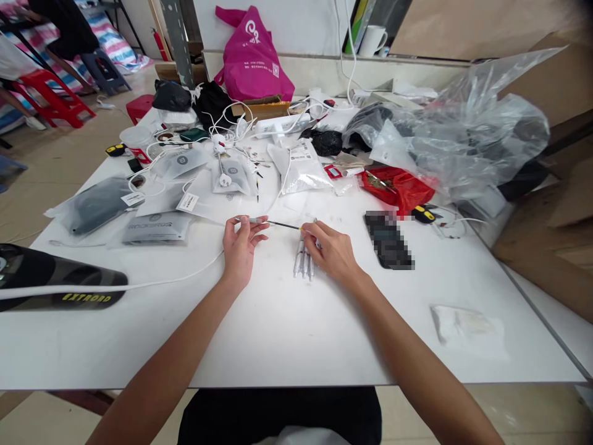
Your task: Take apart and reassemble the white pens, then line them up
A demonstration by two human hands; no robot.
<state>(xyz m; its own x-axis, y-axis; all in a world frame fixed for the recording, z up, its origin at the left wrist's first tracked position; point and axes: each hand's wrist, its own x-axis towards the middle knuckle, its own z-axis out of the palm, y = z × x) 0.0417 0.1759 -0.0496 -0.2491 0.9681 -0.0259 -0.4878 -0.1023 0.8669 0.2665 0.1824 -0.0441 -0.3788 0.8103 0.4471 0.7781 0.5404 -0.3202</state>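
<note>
My left hand (239, 250) is closed around a silver pen barrel (252, 220), held level above the white table. A thin dark pen refill (283, 225) stretches from the barrel toward my right hand (331, 248). The thumb and fingers of that hand pinch the refill's yellowish far end. Under and beside my right hand lie several silver pens (304, 262) side by side, their upper parts partly hidden by the fingers.
A phone (389, 240) lies right of my hands, near a red bag (398, 188). Frosted packets (155, 227) and white cables crowd the back left. A black bottle (60, 278) lies at the left edge, a white packet (466, 327) at front right. People sit far left.
</note>
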